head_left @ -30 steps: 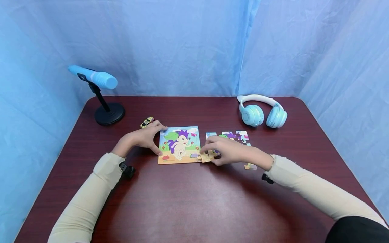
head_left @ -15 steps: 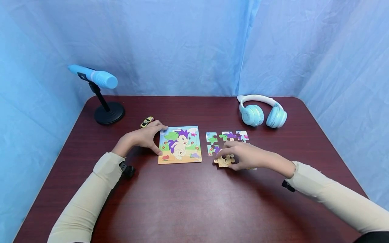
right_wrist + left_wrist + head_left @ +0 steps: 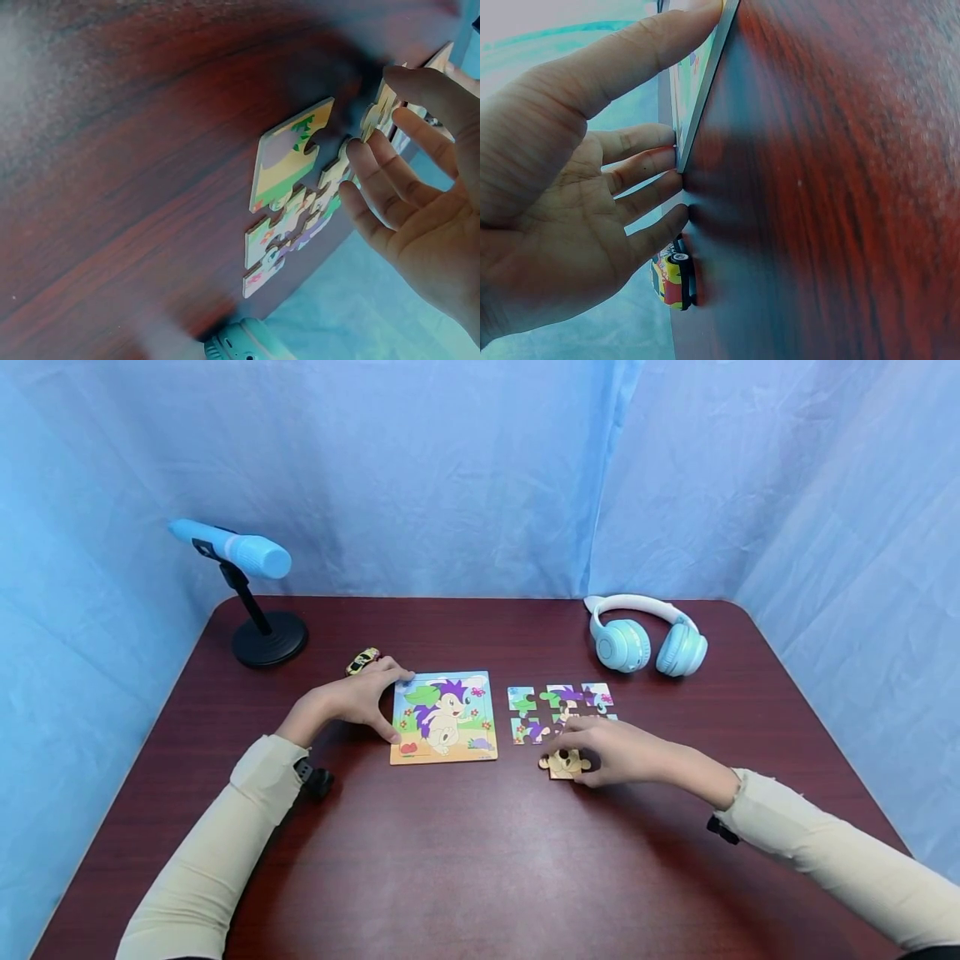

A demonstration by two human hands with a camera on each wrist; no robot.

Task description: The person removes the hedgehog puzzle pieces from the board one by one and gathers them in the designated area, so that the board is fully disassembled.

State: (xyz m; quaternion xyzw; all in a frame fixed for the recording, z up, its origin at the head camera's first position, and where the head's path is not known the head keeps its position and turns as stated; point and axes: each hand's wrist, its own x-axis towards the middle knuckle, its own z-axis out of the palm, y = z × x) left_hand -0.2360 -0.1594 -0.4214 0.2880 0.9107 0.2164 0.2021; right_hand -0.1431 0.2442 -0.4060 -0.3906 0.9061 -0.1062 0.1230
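Note:
A square board (image 3: 468,750) printed with a purple hedgehog lies flat on the table. My left hand (image 3: 352,700) spans its left side, thumb at the front corner and fingertips at the back corner. Those fingers look fairly straight in the left wrist view. To the board's right, my right hand (image 3: 626,752) pinches a tan jigsaw puzzle piece (image 3: 564,765) between thumb and forefinger, low over the table. Just behind it lie several loose puzzle pieces (image 3: 522,698) in loose rows. The right hand hides some of them; a yellow-and-green piece (image 3: 279,154) shows in the right wrist view.
A small toy car (image 3: 363,661) sits just behind my left hand. At the back left a blue microphone (image 3: 232,549) is on a black stand (image 3: 270,641). Light-blue headphones (image 3: 624,645) lie at the back right. Blue curtains (image 3: 450,477) surround the dark wooden table (image 3: 465,860).
My right hand has moved right, away from the board's edge, carrying the tan puzzle piece to the front of the other pieces. The left hand and the board have stayed put.

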